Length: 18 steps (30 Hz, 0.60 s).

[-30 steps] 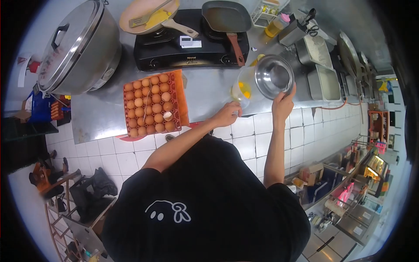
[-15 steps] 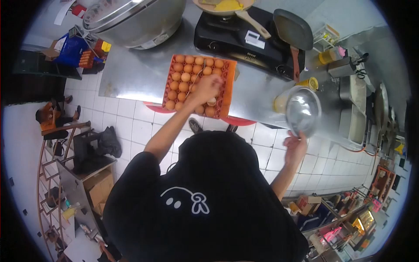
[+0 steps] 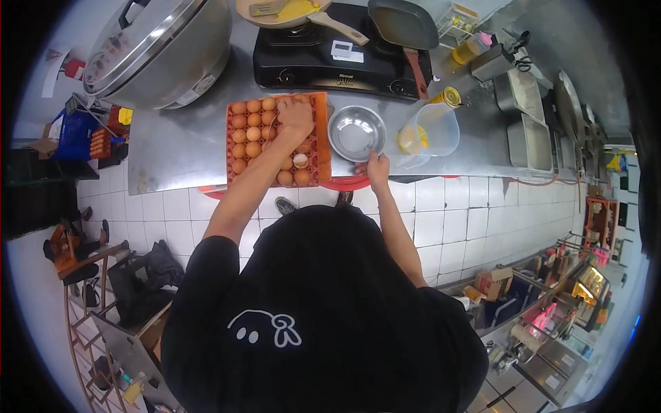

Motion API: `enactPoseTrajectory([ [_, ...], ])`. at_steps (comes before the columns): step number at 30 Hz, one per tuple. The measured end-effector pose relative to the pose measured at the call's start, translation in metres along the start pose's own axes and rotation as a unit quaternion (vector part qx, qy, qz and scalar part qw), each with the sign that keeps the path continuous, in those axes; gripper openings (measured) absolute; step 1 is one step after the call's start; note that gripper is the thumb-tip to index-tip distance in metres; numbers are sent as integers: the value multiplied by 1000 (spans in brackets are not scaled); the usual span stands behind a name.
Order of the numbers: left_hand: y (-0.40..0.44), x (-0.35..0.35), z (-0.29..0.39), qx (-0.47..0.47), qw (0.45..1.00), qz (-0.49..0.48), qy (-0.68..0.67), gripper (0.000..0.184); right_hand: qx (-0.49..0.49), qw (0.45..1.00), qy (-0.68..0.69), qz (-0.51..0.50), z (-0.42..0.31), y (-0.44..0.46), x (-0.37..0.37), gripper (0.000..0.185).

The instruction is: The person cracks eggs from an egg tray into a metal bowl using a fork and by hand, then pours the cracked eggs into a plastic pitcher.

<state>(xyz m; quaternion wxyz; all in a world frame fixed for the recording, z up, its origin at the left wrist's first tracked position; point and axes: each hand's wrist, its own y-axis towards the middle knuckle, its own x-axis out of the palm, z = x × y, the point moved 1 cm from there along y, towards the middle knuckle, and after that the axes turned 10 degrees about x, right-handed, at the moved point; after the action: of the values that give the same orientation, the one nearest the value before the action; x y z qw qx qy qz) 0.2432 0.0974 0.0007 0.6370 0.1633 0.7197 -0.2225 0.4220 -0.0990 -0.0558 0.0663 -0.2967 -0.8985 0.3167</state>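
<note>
My left hand [image 3: 295,115] reaches over the upper right part of the egg tray [image 3: 323,165], fingers curled down among the eggs; what they hold, if anything, is hidden. A broken white shell [image 3: 300,160] sits in the tray near my wrist. My right hand [image 3: 376,167] grips the near rim of a shiny metal bowl [image 3: 357,132], which is just right of the tray. To the bowl's right is a clear plastic jug [image 3: 441,129] with yellow egg in its bottom. A yellow can [image 3: 449,97] is behind the jug.
A black gas stove [image 3: 323,62] at the back carries a cream pan [image 3: 281,14] with yellow food and a dark square pan [image 3: 403,24]. A large metal pot [image 3: 165,58] is at the left. Metal trays [image 3: 529,141] line the right. A person [image 3: 63,248] is at far left.
The metal bowl has moved left with my right hand, from over the jug to beside the egg tray. My left hand has gone from near the jug to the eggs. The view has shifted.
</note>
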Motion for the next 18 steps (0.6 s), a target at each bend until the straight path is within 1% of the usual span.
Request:
enactPoseTrajectory([
  [1,1,-4,-2,2,1000,0,0,62,0,1000,1,2,-1,-2,-1,37],
  [3,3,-15,-7,7,995,-47,-89,65,-35,999,-13,11,-2,-12,-6,45],
  [4,4,-19,-13,6,995,-45,-89,65,-37,999,-14,10,11,-2,-13,45],
  [5,1,-21,-19,-3,988,-1,-153,63,-82,985,-115,94,25,5,-24,47],
  [6,-3,-24,-27,-13,976,44,-215,60,-127,953,-213,174,36,9,-34,51],
  [7,-9,-27,-38,-19,976,42,-211,60,-126,954,-213,167,29,-4,-40,51],
  [8,-22,-32,-52,3,940,96,-327,55,-51,965,-244,77,10,-30,-42,52],
  [9,-39,-39,-70,20,889,152,-432,50,24,961,-274,-20,-8,-50,-36,53],
  [10,-63,-50,-88,-1,895,150,-421,50,9,956,-288,-49,-16,-59,-26,43],
  [11,-87,-65,-101,-47,792,112,-598,45,-31,959,-272,-72,-17,-64,-7,38],
  [12,-106,-72,-112,-86,650,79,-751,40,-73,960,-254,-91,-21,-67,11,34],
  [13,-123,-63,-126,-88,607,102,-783,39,-118,960,-223,-124,-31,-74,40,29],
  [14,-143,-54,-141,-97,608,107,-781,39,-179,940,-252,-141,-38,-76,72,29],
  [15,-164,-47,-157,-123,564,124,-807,40,-240,917,-280,-153,-46,-76,103,30],
  [16,-184,-39,-170,-148,517,140,-831,41,-244,896,-340,-150,-56,-77,134,32],
  [17,-204,-31,-183,-152,513,142,-833,41,-248,870,-400,-147,-67,-79,165,35],
  [18,-224,-23,-196,-177,495,175,-832,43,-219,865,-436,-118,-76,-83,195,37],
])
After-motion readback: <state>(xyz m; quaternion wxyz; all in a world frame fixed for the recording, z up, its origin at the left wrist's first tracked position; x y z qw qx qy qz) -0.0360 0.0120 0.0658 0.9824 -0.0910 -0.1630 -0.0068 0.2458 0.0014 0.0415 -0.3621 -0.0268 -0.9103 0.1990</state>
